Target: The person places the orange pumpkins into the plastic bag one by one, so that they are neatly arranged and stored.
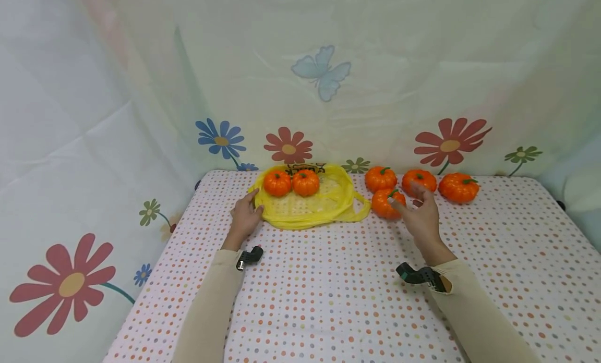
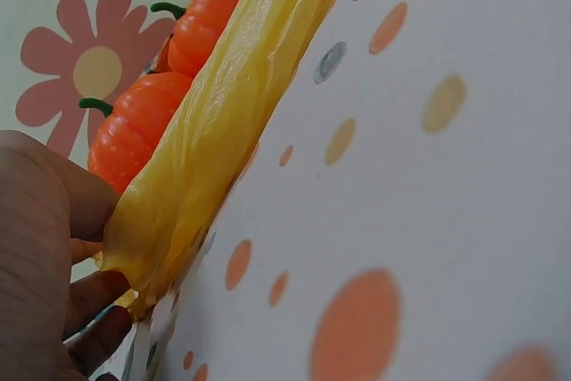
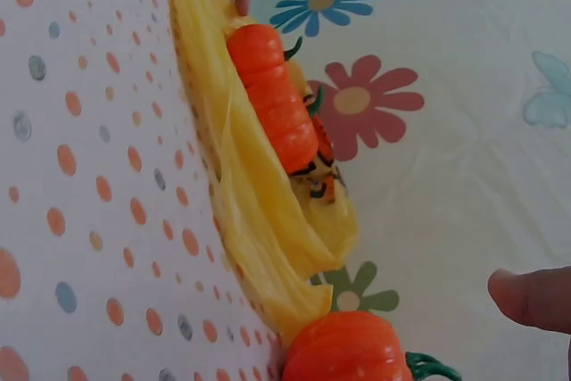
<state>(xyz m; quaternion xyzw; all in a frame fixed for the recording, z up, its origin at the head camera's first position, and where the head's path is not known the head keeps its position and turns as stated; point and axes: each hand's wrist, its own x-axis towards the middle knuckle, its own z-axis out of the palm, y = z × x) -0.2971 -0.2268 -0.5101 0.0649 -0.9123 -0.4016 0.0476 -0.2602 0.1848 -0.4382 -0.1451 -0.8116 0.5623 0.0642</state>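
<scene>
A yellow plastic bag (image 1: 300, 221) lies spread wide on the table, with two small orange toy pumpkins (image 1: 305, 183) inside at its back. My left hand (image 1: 245, 215) pinches the bag's left rim; in the left wrist view the thumb is on the inner side and the fingers (image 2: 96, 301) are outside. My right hand (image 1: 421, 219) hovers with thumb and fingers spread beside the nearest loose pumpkin (image 1: 386, 205), right of the bag's handle. The right wrist view shows its thumb (image 3: 535, 299) apart from that pumpkin (image 3: 348, 350).
Behind and beside the right hand sit more pumpkins: one (image 1: 380, 179) at the back, another (image 1: 419, 178) partly behind the fingers, and a wider one (image 1: 458, 188) on the right. A dotted cloth (image 1: 319, 295) covers the table. A flowered curtain (image 1: 375, 107) hangs behind it.
</scene>
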